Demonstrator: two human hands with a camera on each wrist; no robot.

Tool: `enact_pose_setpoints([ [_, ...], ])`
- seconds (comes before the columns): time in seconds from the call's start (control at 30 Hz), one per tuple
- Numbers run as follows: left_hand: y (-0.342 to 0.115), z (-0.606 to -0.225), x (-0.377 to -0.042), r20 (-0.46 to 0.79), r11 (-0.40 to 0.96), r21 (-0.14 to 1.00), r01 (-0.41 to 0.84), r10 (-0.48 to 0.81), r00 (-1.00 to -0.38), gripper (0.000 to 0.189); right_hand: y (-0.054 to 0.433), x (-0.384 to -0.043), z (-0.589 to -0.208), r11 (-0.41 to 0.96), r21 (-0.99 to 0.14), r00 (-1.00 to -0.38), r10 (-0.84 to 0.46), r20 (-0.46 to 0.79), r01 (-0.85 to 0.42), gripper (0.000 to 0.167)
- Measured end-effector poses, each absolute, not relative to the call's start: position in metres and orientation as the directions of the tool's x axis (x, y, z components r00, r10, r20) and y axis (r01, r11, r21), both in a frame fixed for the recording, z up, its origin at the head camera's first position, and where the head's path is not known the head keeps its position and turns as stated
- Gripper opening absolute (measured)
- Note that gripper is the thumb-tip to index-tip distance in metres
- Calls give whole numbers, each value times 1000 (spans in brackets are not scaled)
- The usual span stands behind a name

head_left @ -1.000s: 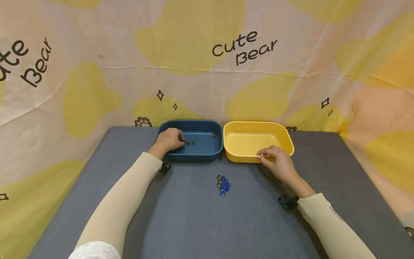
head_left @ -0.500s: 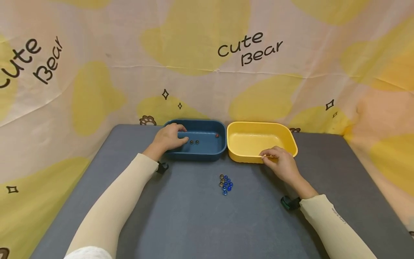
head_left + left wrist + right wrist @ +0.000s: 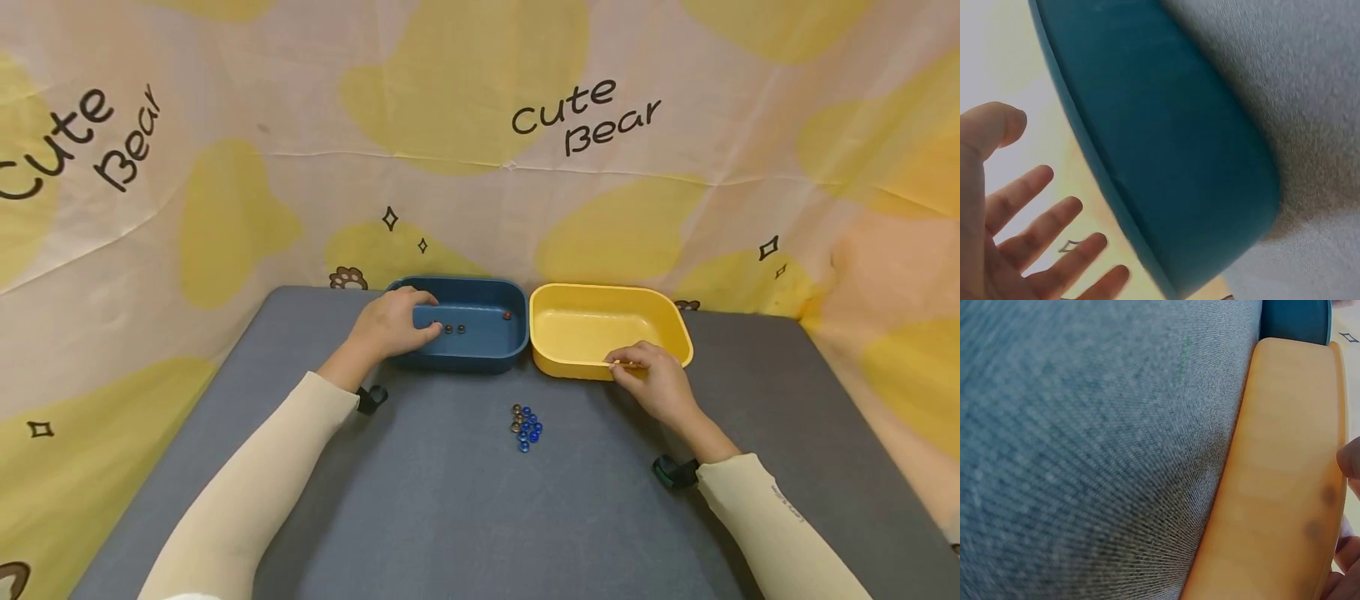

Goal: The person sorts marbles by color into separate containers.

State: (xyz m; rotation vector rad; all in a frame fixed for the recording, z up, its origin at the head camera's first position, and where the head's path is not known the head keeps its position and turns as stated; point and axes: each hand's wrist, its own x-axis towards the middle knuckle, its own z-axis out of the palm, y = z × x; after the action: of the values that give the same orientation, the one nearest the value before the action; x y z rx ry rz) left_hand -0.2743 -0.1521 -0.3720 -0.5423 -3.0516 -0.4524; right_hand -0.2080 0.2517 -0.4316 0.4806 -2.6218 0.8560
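Note:
My left hand point(image 3: 393, 323) hovers at the left end of the blue box point(image 3: 480, 364), fingers spread and thumb apart from them. In the left wrist view, the fingers point(image 3: 1063, 215) hold nothing and stand above the rim. Two dark brown marbles point(image 3: 455, 329) lie on the box floor near the thumb, and a red one point(image 3: 507, 316) lies at the right. My right hand point(image 3: 656, 383) pinches the front rim of the yellow box point(image 3: 558, 367). In the right wrist view, the thumb point(image 3: 1350, 459) is at the rim, the other fingers partly hidden behind the wall.
Several blue marbles point(image 3: 533, 427) and a few brown ones point(image 3: 516, 418) lie clustered on the grey table point(image 3: 450, 500), in front of the boxes. The boxes stand side by side at the back edge, before a patterned cloth point(image 3: 450, 100).
My left hand's bunched fingers have spread apart inside the blue box, and the hand has drawn slightly back. The right hand has kept its grip on the yellow rim. The head view has shifted a little.

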Motion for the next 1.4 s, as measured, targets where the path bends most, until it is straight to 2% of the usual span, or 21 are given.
enact_pose_setpoints([
  [0.2, -147, -367, -259, 121, 894, 220, 391, 372, -920, 41, 252, -208, -432, 762, -506, -892, -205, 403, -404, 8],
  [0.53, -132, -364, -243, 182, 871, 183, 456, 426, -886, 38, 252, -208, -432, 762, -503, -891, -208, 404, -407, 8],
  [1.4, -86, -383, -213, 222, 804, 253, 538, 494, -841, 34, 251, -208, -431, 764, -497, -886, -208, 415, -412, 9],
])
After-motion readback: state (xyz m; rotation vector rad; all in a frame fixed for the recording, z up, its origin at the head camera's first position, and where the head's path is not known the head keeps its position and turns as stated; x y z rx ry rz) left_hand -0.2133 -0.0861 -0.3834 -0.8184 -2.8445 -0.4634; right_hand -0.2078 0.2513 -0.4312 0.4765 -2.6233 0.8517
